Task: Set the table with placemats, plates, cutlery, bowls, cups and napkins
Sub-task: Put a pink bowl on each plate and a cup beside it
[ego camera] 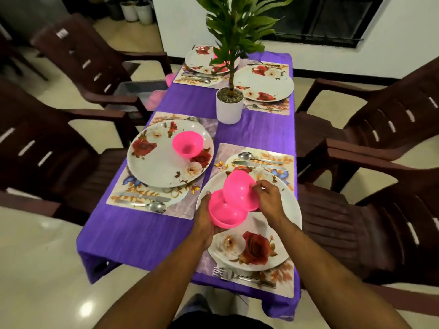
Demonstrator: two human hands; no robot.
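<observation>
Left hand cups the lower pink bowl from beneath, fingers curled under its base; right hand pinches the rim of the upper pink bowl, tilted up out of the lower one. Both bowls are held above the near right plate. A third pink bowl sits on the near left plate. The desk, under a purple cloth, carries four floral placemats with plates and cutlery, and a potted plant between the settings. Dark brown chairs stand close along both long sides; the near desk edge faces pale glossy floor. A white wall and a dark window lie beyond the far end.
</observation>
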